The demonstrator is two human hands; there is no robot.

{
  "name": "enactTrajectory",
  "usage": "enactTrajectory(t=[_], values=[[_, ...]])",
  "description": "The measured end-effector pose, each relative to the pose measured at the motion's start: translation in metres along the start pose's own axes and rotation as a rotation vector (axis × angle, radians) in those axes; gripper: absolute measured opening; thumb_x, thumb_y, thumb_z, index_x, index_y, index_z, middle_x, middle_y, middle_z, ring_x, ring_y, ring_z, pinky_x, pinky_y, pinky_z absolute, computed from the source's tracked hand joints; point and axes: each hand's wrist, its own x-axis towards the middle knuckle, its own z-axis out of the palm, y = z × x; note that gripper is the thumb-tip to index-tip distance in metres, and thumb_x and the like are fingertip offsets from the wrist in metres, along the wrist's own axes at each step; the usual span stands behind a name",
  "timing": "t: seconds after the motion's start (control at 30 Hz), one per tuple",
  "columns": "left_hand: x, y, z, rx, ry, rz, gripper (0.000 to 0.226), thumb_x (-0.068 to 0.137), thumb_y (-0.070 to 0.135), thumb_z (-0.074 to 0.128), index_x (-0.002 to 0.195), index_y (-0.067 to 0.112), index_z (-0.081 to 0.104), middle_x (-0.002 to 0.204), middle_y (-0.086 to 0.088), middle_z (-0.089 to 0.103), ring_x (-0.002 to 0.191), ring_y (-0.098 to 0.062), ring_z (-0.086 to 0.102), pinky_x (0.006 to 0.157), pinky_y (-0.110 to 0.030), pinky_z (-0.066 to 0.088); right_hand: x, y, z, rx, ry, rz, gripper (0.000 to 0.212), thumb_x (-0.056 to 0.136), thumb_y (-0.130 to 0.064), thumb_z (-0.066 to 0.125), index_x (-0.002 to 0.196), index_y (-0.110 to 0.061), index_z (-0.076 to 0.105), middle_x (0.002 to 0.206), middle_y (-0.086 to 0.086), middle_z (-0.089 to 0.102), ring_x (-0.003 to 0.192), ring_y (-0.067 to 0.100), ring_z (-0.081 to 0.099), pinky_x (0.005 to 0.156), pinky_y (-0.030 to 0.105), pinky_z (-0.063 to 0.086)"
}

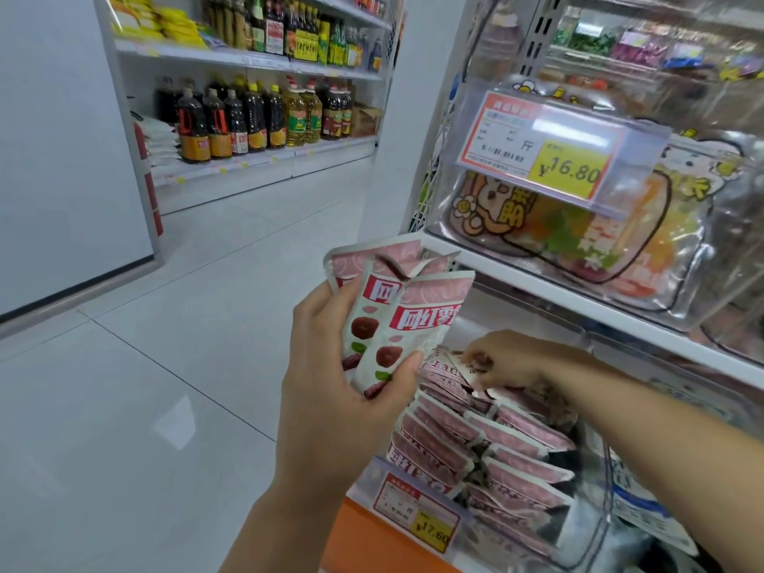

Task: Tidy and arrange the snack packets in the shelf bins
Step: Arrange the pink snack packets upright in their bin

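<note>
My left hand (339, 390) grips a fan of three pink-and-white snack packets (405, 308) with red labels, held upright in front of the shelf. Below them a clear plastic bin (595, 527) holds several more of the same packets (475, 444), stacked in rows. My right hand (502, 357) reaches into the back of that bin, its fingers curled down onto a packet (459, 368) there and pinching its top edge. The fingertips are partly hidden by the packets.
A yellow price tag reading 17.60 (417, 516) hangs on the bin's front. Above, a clear bin (578, 225) of cartoon-printed bags carries a 16.80 tag (545, 153). Shelves of oil and sauce bottles (256, 113) stand across the white tiled aisle (165, 366).
</note>
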Motion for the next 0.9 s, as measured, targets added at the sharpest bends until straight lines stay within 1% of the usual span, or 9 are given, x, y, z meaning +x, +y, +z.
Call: enactTrajectory(t=[0.1, 0.2, 0.33, 0.47, 0.6, 0.67, 0.73, 0.87, 0.9], values=[[0.0, -0.003, -0.002, 0.0, -0.004, -0.011, 0.071, 0.069, 0.017, 0.081, 0.129, 0.023, 0.042, 0.119, 0.011, 0.043, 0.109, 0.008, 0.051, 0.068, -0.001, 0.046, 0.001, 0.0, 0.004, 0.022, -0.022, 0.043, 0.05, 0.084, -0.03, 0.07, 0.129, -0.015, 0.053, 0.124, 0.003, 0.058, 0.109, 0.02, 0.054, 0.09, 0.028, 0.041], [-0.001, -0.004, -0.003, 0.01, -0.011, 0.0, 0.07, 0.07, 0.02, 0.079, 0.129, 0.023, 0.041, 0.118, 0.009, 0.044, 0.109, 0.009, 0.051, 0.068, -0.002, 0.047, 0.004, -0.001, -0.006, 0.058, -0.045, 0.062, 0.053, 0.083, -0.031, 0.07, 0.13, -0.013, 0.051, 0.127, 0.005, 0.057, 0.111, 0.02, 0.054, 0.094, 0.031, 0.043], [-0.001, -0.003, -0.002, -0.015, -0.006, -0.003, 0.07, 0.07, 0.018, 0.079, 0.129, 0.026, 0.041, 0.118, 0.009, 0.044, 0.109, 0.009, 0.052, 0.068, -0.002, 0.047, 0.008, -0.009, -0.008, 0.142, -0.011, 0.03, 0.057, 0.085, -0.027, 0.067, 0.137, -0.018, 0.045, 0.135, 0.005, 0.052, 0.118, 0.02, 0.052, 0.098, 0.029, 0.04], [-0.001, -0.004, -0.001, -0.006, -0.002, -0.001, 0.073, 0.07, 0.015, 0.08, 0.13, 0.026, 0.04, 0.119, 0.009, 0.044, 0.109, 0.008, 0.052, 0.068, -0.003, 0.048, 0.019, -0.012, 0.001, 0.059, -0.065, 0.037, 0.068, 0.082, -0.025, 0.07, 0.142, -0.024, 0.039, 0.146, 0.002, 0.041, 0.128, 0.021, 0.043, 0.102, 0.028, 0.033], [-0.001, -0.005, -0.002, -0.001, -0.013, -0.008, 0.074, 0.07, 0.015, 0.081, 0.13, 0.026, 0.041, 0.12, 0.008, 0.045, 0.108, 0.006, 0.054, 0.069, -0.004, 0.048, 0.025, -0.008, -0.001, -0.011, -0.118, 0.077, 0.075, 0.075, -0.03, 0.076, 0.141, -0.025, 0.041, 0.144, 0.002, 0.043, 0.126, 0.022, 0.046, 0.104, 0.031, 0.037], [-0.001, -0.006, -0.002, 0.002, -0.008, 0.01, 0.073, 0.07, 0.015, 0.082, 0.13, 0.024, 0.041, 0.119, 0.008, 0.044, 0.108, 0.008, 0.052, 0.068, -0.002, 0.047, 0.024, -0.008, -0.002, -0.012, -0.073, 0.056, 0.066, 0.076, -0.029, 0.073, 0.137, -0.024, 0.047, 0.138, 0.0, 0.05, 0.12, 0.019, 0.051, 0.099, 0.029, 0.041], [0.0, -0.005, -0.002, 0.016, -0.006, 0.028, 0.072, 0.07, 0.018, 0.08, 0.13, 0.022, 0.041, 0.118, 0.009, 0.043, 0.109, 0.01, 0.05, 0.068, 0.0, 0.045, 0.021, -0.008, -0.002, -0.01, 0.006, 0.028, 0.052, 0.078, -0.026, 0.068, 0.128, -0.024, 0.056, 0.129, -0.002, 0.058, 0.111, 0.016, 0.056, 0.092, 0.027, 0.045], [0.001, -0.004, -0.001, 0.036, 0.003, 0.052, 0.069, 0.069, 0.019, 0.077, 0.129, 0.018, 0.043, 0.118, 0.006, 0.044, 0.109, 0.012, 0.049, 0.068, 0.002, 0.043, 0.015, -0.015, 0.002, -0.085, 0.087, -0.042, 0.036, 0.083, -0.028, 0.063, 0.119, -0.023, 0.062, 0.115, -0.004, 0.061, 0.101, 0.015, 0.058, 0.081, 0.027, 0.046], [0.001, -0.004, -0.001, 0.036, 0.004, 0.053, 0.069, 0.069, 0.019, 0.077, 0.129, 0.018, 0.043, 0.117, 0.005, 0.044, 0.109, 0.011, 0.049, 0.068, 0.002, 0.043, 0.016, -0.015, 0.002, -0.097, 0.1, -0.07, 0.03, 0.084, -0.028, 0.062, 0.113, -0.022, 0.064, 0.108, -0.004, 0.062, 0.098, 0.014, 0.057, 0.077, 0.027, 0.046]])
